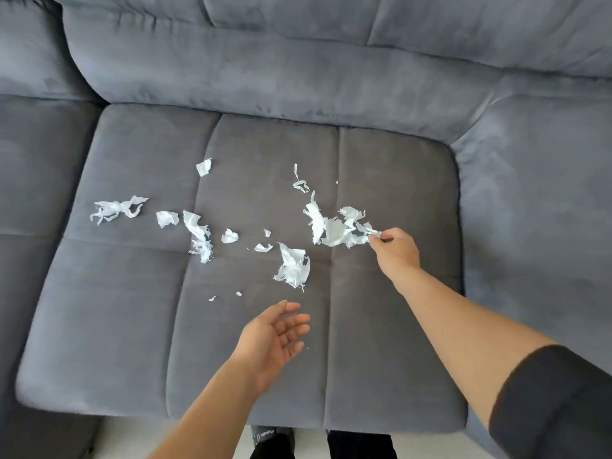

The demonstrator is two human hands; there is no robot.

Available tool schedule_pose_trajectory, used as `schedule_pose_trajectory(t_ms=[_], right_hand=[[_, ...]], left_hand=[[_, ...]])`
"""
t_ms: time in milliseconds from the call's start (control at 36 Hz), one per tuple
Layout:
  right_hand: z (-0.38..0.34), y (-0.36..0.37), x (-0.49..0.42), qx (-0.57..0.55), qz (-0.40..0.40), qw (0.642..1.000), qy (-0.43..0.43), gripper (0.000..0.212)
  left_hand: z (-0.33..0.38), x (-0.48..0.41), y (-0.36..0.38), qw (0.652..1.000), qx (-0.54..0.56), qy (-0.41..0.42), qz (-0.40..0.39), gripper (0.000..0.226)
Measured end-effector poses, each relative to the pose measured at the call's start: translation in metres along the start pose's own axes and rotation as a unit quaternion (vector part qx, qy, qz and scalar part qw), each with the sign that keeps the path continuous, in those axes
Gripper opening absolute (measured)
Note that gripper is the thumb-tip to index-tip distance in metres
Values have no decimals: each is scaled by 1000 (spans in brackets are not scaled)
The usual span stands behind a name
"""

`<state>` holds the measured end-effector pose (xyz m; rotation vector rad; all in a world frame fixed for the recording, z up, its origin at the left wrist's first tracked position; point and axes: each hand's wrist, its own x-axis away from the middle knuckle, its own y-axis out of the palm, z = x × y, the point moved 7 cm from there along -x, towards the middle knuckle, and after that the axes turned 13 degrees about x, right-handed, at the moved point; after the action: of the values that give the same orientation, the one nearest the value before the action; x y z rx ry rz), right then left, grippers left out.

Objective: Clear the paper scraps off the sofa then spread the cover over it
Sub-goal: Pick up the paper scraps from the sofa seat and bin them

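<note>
On the sofa cushion [231, 376], the right hand [395, 250] is pinching the right end of the biggest paper scrap [334, 231]; other scraps [198, 236] are lying leftward across the cushion's middle, nearer the left hand [275, 336], which is hovering open, palm up.

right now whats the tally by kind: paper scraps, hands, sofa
paper scraps: 12, taking the clump pinched by the right hand as 1, specks left out
hands: 2, left hand open
sofa: 1
total: 15
</note>
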<state>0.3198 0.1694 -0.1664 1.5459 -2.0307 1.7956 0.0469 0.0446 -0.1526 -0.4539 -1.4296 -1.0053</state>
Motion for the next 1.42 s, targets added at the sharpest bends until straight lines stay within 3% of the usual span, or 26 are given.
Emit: schedule_pose_trajectory(t_ms=[56, 167, 250, 389, 472, 528, 556, 611, 694, 750, 861, 1000, 1083, 1222, 1278, 1333, 1417], right_hand=[[-2, 3, -6, -9, 15, 1000, -9, 9], [4, 0, 1, -99, 47, 994, 9, 15], [0, -17, 30, -122, 75, 989, -44, 14], [-13, -32, 98, 1, 62, 963, -264, 14], [-15, -25, 126, 159, 59, 896, -411, 8], [-9, -17, 133, 221, 22, 851, -476, 12], [-6, -17, 130, 212, -3, 849, -485, 14], [-4, -26, 117, 131, -41, 883, -449, 17], [0, -34, 74, 9, -25, 951, -309, 22], [1, -24, 42, 39, -20, 971, -235, 11], [2, 17, 8, 93, -95, 973, -188, 30], [6, 41, 4, 91, -23, 979, -180, 3], [4, 38, 13, 63, -6, 981, -181, 13], [-19, 21, 69, 32, -105, 954, -279, 16], [-18, 23, 94, 117, -158, 922, -333, 10], [-14, 25, 116, 210, -163, 873, -410, 14], [-16, 21, 129, 201, -163, 842, -473, 24]], left_hand=[[-6, -2, 1, 1000, 4, -2, 5, 25], [-22, -3, 11, 999, 30, -5, 19, 31], [-31, -1, 28, 998, 56, -2, 18, 34], [-44, -3, 83, 994, 104, -23, -27, 35], [-45, -3, 122, 991, 105, -33, -70, 34], [-49, -7, 131, 995, 82, -37, -47, 32], [-49, -11, 130, 997, 66, -27, -23, 32], [-48, -14, 123, 998, 45, 1, 35, 27], [-48, -17, 108, 992, 81, -12, 95, 22], [-46, -14, 99, 990, 91, -21, 110, 25], [-43, -11, 83, 989, 102, -20, 102, 36], [-39, -10, 65, 983, 154, 8, 100, 1], [-40, -13, 57, 978, 180, 31, 97, 18], [-43, -19, 63, 981, 172, 32, 79, 23], [-42, -21, 74, 984, 169, 19, 52, 20], [-44, -22, 81, 988, 150, -5, 38, 22], [-46, -29, 82, 997, 71, -11, 37, 30]])
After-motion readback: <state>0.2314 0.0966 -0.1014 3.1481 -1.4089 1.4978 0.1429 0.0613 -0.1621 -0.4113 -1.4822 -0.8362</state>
